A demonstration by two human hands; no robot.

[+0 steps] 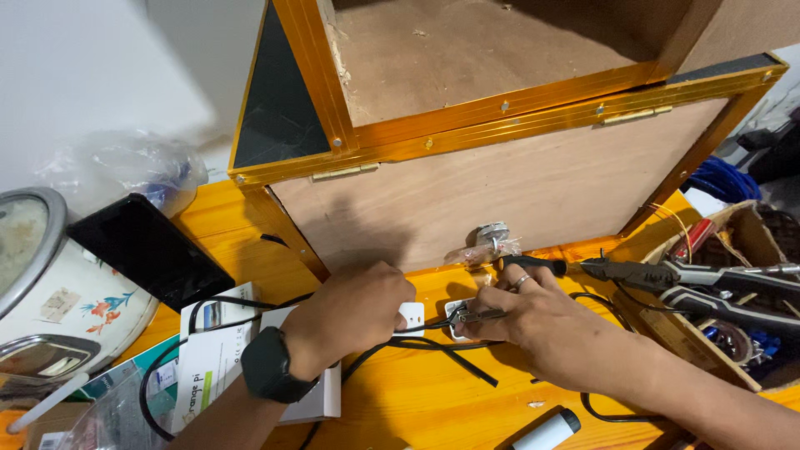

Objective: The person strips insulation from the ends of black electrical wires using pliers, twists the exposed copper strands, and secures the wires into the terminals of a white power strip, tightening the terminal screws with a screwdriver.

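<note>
While left hand [354,308] pins white plug block [410,317] to counter [417,392], fingers curled on it, right hand [533,321] fingers pinch thin tool [479,316] w/ tip at block's mate, below plywood box [500,192].

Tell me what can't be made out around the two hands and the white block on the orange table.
Head view only:
- White block: mostly covered by the left hand.
- Small tool's tip: too small, partly under the right hand.
- Black cable: ends hidden under hands and papers.
- White cylinder: cut off by bottom edge.
</note>
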